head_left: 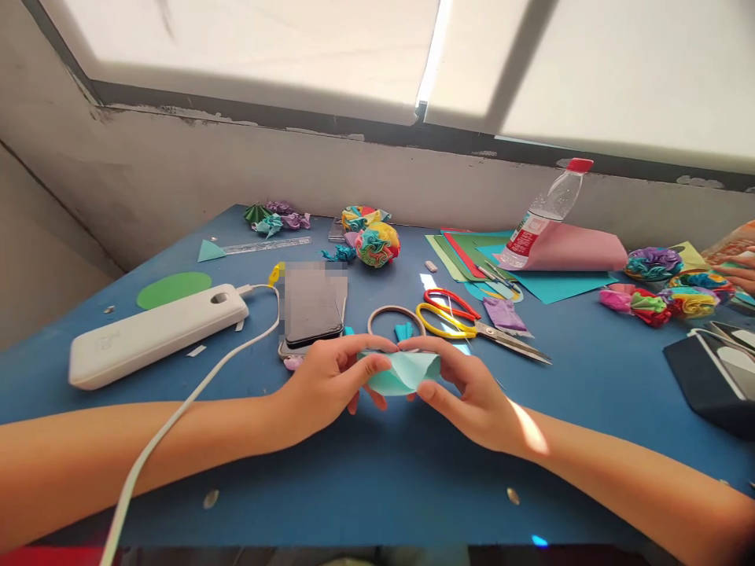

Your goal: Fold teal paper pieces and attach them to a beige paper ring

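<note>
Between my two hands a light teal piece of paper (401, 373) is held above the blue table, its surface bent and partly folded. My left hand (339, 373) pinches its left side, with the thumb on the near face. On the right side my right hand (469, 389) grips it between thumb and fingers. Both index fingertips almost meet at the paper's top edge. Just behind the paper are a round ring (395, 309) and a small darker teal paper piece (404, 331). Fingers behind the paper are partly hidden.
Red-and-yellow scissors (472, 321) lie right of the ring, a phone (314, 306) left. A white power bank (156, 336) has a cable crossing my left forearm. Paper balls (377, 244), coloured sheets (548, 284) and a bottle (543, 216) stand behind. Another person's hand (737, 271) shows far right.
</note>
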The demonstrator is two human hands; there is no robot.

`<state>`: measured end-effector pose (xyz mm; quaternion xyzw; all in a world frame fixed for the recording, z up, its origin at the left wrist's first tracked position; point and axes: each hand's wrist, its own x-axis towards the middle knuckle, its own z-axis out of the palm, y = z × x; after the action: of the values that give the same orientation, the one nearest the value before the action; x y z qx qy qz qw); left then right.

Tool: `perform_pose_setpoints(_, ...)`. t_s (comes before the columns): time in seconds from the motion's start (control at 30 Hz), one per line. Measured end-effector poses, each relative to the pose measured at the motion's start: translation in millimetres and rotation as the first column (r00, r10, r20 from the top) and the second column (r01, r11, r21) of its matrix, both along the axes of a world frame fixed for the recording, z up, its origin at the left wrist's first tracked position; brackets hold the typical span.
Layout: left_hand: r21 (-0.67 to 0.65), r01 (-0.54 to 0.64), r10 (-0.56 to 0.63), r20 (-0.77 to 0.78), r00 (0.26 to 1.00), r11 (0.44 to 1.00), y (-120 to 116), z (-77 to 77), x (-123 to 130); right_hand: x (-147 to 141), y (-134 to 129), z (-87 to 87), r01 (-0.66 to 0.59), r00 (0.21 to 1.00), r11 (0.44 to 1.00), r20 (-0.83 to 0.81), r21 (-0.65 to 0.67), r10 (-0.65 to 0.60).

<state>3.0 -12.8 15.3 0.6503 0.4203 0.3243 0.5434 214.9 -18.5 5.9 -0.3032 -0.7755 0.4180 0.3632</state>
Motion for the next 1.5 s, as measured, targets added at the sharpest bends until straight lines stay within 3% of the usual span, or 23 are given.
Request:
perform_pose_setpoints(0.13, 0.032, 0.053, -0.051, -0.059, 0.997, 0.998, 1, -1.0, 2, 2, -2, -0.9, 0.062, 0.998, 0.994, -0.028, -0.087, -0.064)
perform_pose_setpoints(0.37, 0.307, 0.155, -0.094, -0.203, 0.975, 0.939, 0, -0.5, 1, 0, -5, -4.4, 0.039, 0.991, 0.992, -0.121, -0.119, -0.053)
perform_pose_setpoints(0.43, 0.265, 0.129, -0.079, -0.191, 0.978, 0.956, 0, -0.2, 1, -1, -6, -4.7, 0.043, 0.993, 0.993, -0.108, -0.112, -0.055)
perform_pose_setpoints(0.53, 0.084, 0.066, -0.057, -0.11, 0.992, 0.994, 2, -1.7, 1, -2, -5, -5.5, 0.082, 0.99, 0.991, -0.102, -0.109, -0.093)
perform_pose_setpoints(0.67, -0.085, 0.101, -0.098, 0.042, 0.994, 0.991, 4, -3.7, 2, -3, 0, -4.8, 0.142, 0.983, 0.974, -0.092, -0.178, -0.16)
perform_pose_setpoints(0.8, -0.111, 0.156, -0.134, 0.188, 0.973, 0.981, 4, -1.7, 3, -6, 1, 0.2, 0.148, 0.984, 0.96, -0.063, -0.239, -0.167)
perform_pose_setpoints(0.93, -0.133, 0.104, -0.076, 0.204, 0.976, 0.986, 5, 1.3, 2, -7, -1, 2.8, 0.099, 0.995, 0.976, 0.023, -0.192, -0.096)
perform_pose_setpoints(1.1, -0.19, 0.091, -0.055, 0.187, 0.981, 0.978, 6, 3.4, 1, -4, 5, 1.1, 0.158, 0.987, 0.983, 0.021, -0.098, -0.157)
perform_pose_setpoints(1.23, -0.246, 0.176, -0.143, 0.146, 0.979, 0.953, 7, 4.0, 1, -3, 9, -2.3, 0.256, 0.967, 0.966, 0.025, -0.034, -0.255)
perform_pose_setpoints(1.33, -0.254, 0.234, -0.205, 0.137, 0.969, 0.938, 8, 3.0, 0, -2, 8, -4.7, 0.271, 0.958, 0.947, 0.052, 0.17, -0.283)
perform_pose_setpoints(1.4, -0.266, 0.223, -0.183, 0.166, 0.969, 0.938, 9, 1.4, -1, 0, 7, -4.5, 0.199, 0.962, 0.888, 0.091, 0.414, -0.258)
perform_pose_setpoints(1.5, -0.28, 0.209, -0.13, 0.276, 0.952, 0.937, 12, -1.7, -3, 3, 7, -0.5, 0.024, 0.965, 0.724, 0.173, 0.689, -0.196)
